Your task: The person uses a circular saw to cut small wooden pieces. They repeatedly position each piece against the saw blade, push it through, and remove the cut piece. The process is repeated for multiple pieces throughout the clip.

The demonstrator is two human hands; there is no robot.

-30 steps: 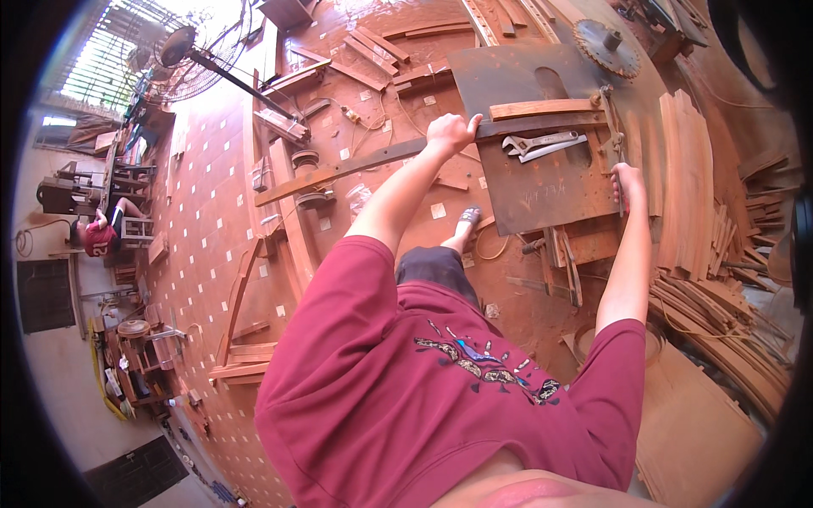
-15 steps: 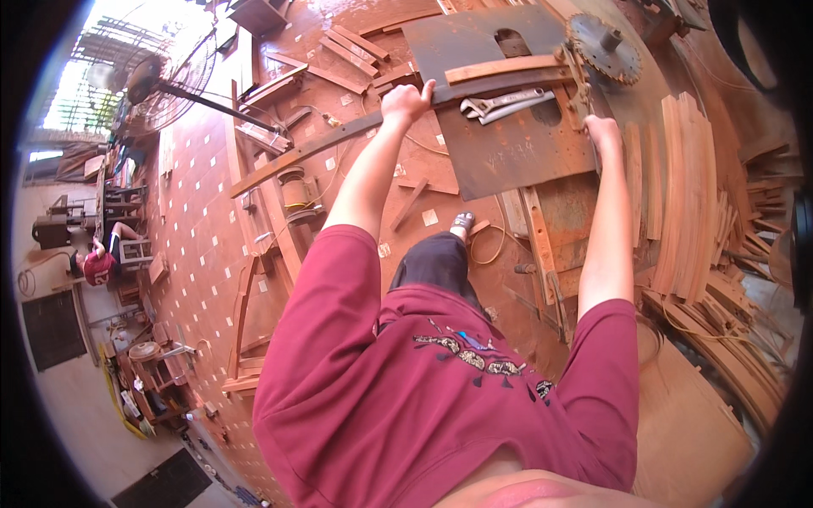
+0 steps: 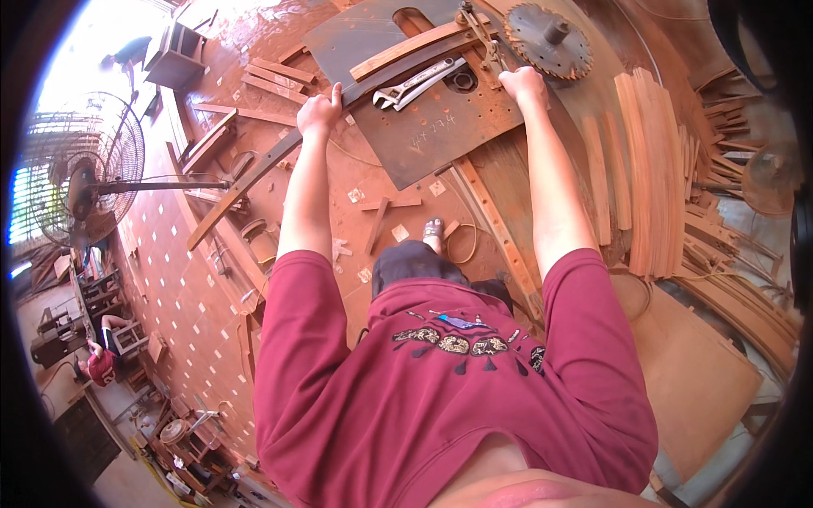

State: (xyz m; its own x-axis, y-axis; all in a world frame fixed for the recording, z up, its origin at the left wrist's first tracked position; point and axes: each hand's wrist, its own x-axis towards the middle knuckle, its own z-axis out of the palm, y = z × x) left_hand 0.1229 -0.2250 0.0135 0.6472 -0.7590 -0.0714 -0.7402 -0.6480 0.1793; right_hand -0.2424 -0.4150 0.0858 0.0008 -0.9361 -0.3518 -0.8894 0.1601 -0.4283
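Note:
My left hand [image 3: 318,114] is wrapped around a long dark bar [image 3: 246,190], thumb pointing up. The bar slants from the lower left onto a dark metal saw table [image 3: 406,157]. Along its far end lies a slightly curved wooden strip [image 3: 406,52]. My right hand [image 3: 525,87] is closed beside a metal clamp fixture [image 3: 491,59] at the strip's right end; its fingers hide what they grip. Just right of the clamp stands a toothed circular saw blade [image 3: 546,51]. An adjustable wrench [image 3: 415,85] rests on the saw table, near side of the bar.
Stacked wooden strips [image 3: 648,169] stand at the right, with a wooden board [image 3: 703,389] nearer me. Wood pieces [image 3: 279,76] lie on the tiled floor beyond my left hand. A pedestal fan [image 3: 85,182] stands far left; another person [image 3: 100,366] sits at the left.
The view has swung, so saw table, blade and both hands now appear further left in the picture. Both hands keep about the same places on the bar and beside the clamp.

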